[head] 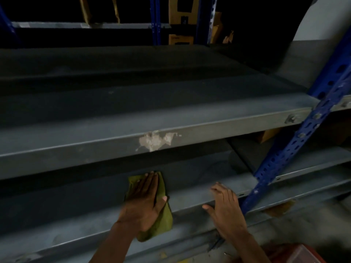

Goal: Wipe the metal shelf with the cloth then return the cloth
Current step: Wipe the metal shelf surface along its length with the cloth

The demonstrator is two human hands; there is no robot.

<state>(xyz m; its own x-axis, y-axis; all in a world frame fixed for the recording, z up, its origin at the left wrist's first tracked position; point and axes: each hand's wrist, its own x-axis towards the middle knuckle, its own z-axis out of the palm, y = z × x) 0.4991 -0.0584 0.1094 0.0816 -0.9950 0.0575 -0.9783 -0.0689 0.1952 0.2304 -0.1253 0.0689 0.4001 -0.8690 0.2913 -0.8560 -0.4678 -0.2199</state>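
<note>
A folded olive-green cloth (163, 217) lies flat on the lower grey metal shelf (79, 198), near its front edge. My left hand (145, 200) presses palm-down on the cloth with fingers stretched out, covering most of it. To the right, my right hand (225, 204) rests on the same shelf's front edge, fingers spread, holding nothing. A second grey shelf (114, 118) runs above, its front lip scarred by a pale patch of chipped paint (154, 140).
A blue perforated upright post (296, 145) slants down the right side, bolted to both shelves. Cardboard boxes (181, 19) stand in the dark behind the upper shelf. A red object (302, 253) sits on the floor at bottom right.
</note>
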